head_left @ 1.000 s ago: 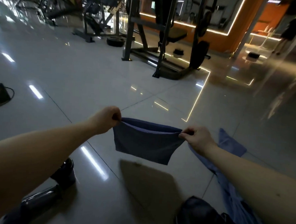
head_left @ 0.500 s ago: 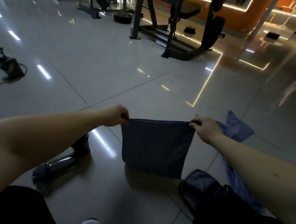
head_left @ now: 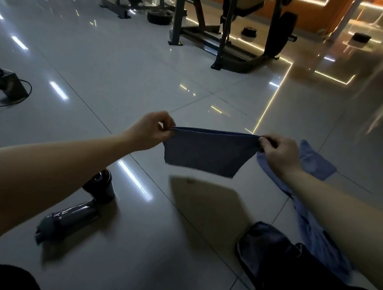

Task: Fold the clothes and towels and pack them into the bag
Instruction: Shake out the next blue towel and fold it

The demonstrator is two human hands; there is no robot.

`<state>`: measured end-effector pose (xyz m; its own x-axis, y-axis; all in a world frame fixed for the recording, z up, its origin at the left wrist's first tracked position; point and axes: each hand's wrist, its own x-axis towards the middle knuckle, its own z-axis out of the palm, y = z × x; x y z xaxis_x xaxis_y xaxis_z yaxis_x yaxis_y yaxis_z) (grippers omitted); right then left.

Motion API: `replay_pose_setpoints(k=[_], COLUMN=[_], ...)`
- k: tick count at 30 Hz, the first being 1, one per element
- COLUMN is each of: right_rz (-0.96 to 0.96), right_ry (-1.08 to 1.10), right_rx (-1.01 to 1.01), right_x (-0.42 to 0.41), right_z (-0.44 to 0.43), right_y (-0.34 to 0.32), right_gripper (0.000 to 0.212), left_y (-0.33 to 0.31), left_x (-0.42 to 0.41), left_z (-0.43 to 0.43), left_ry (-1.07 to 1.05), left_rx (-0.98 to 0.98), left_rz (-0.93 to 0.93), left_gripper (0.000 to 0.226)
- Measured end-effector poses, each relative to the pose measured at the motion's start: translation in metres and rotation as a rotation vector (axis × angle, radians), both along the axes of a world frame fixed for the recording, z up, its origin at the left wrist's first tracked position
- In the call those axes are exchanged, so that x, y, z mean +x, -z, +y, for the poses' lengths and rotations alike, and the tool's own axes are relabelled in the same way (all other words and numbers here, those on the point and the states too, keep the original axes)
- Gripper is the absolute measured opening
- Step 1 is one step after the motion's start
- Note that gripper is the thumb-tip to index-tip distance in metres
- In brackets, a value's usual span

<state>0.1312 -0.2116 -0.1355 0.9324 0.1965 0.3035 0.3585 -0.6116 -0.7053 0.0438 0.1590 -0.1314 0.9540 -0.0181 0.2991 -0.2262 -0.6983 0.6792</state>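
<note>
A glossy tiled floor fills the view, streaked with reflections of ceiling lights. At its far side stands a dark metal weight rack with a padded bench inside the frame, and a weight plate lies flat on the tiles just to its left.

In the lower right corner a dark bag sits on the floor with its mouth gaping towards the camera. A light blue garment lies along the tiles beside it. One end spreads out past the right wrist and the other runs down under the right forearm to the bag's far side.

A folded dark blue towel hangs in the air between the two hands, above the floor and well apart from the bag. Its top edge is pulled taut and its lower edge is blurred. Its shadow falls on the tiles below.

Under the left forearm a dark bottle lies on its side. A dark round piece, perhaps its cap or a cup, stands at the bottle's far end. At the left edge a small dark box trails a cable.

The left hand pinches the towel's upper left corner between thumb and fingers. The right hand grips the upper right corner with its fingers curled round the cloth.
</note>
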Motion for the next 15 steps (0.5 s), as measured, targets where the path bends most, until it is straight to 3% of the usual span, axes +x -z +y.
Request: replay_pose_setpoints(k=[4, 7, 9, 12, 15], right_rz=[0.051, 0.132, 0.23, 0.389, 0.524], right_ry=[-0.053, -0.124, -0.177, -0.296, -0.421], right_rx=[-0.076, -0.261, -0.366, -0.516, -0.622], right_x=[-0.029, -0.056, -0.073, -0.097, -0.121], right_z=[-0.018, -0.03, -0.038, -0.047, -0.049], right_y=[0.028, 0.06, 0.089, 0.13, 0.155], right_gripper=[0.012, 0.01, 0.009, 0.022, 0.017], left_y=[0.023, 0.062, 0.098, 0.15, 0.18], left_x=[-0.026, -0.047, -0.063, -0.097, -0.132], left_z=[-0.007, -0.008, -0.009, -0.015, -0.026], left_ry=[0.193, 0.331, 0.382, 0.426, 0.518], left_rx=[0.216, 0.405, 0.517, 0.485, 0.473], left_rz=[0.05, 0.214, 0.39, 0.622, 0.794], left_gripper=[0.034, 0.017, 0.03, 0.022, 0.021])
